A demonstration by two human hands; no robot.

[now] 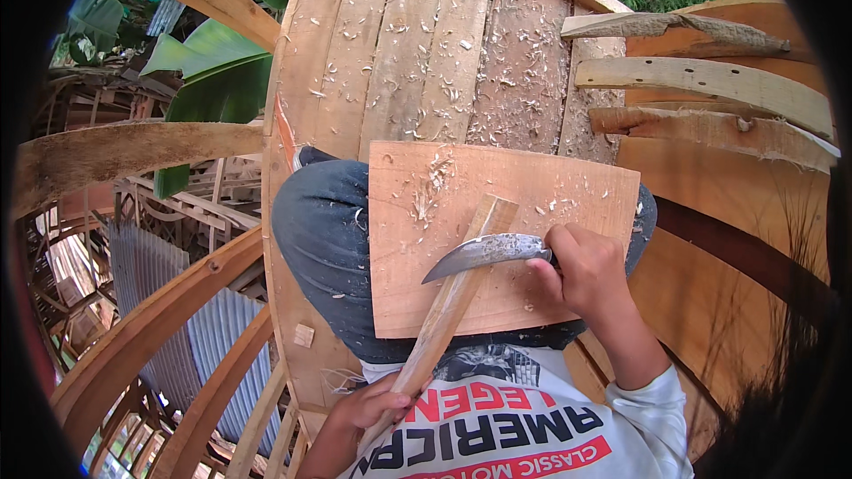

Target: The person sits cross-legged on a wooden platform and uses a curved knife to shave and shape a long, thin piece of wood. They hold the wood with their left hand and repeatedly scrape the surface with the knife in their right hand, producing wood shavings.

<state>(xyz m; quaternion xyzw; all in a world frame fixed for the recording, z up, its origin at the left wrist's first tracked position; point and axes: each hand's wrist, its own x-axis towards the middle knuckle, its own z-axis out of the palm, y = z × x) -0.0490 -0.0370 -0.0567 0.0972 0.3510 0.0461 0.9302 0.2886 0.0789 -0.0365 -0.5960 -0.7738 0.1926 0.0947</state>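
My right hand [587, 273] is closed round the handle of a curved knife [490, 250], whose worn grey blade lies across a wooden stick [453, 300]. The handle itself is mostly hidden in my fist. My left hand [380, 404] grips the stick's lower end near my shirt. The stick slants up and to the right, its far end over a flat square board [568, 191] that rests on my lap. Pale shavings [433, 179] lie scattered on the board, thickest at its upper left.
I sit on a plank deck [404, 53] strewn with curled shavings. Curved wooden ribs [160, 324] stand along the left side, and more rough timbers [701, 80] project at the right. A small wood block [303, 335] lies left of my leg. Corrugated sheets [226, 355] lie beyond the left ribs.
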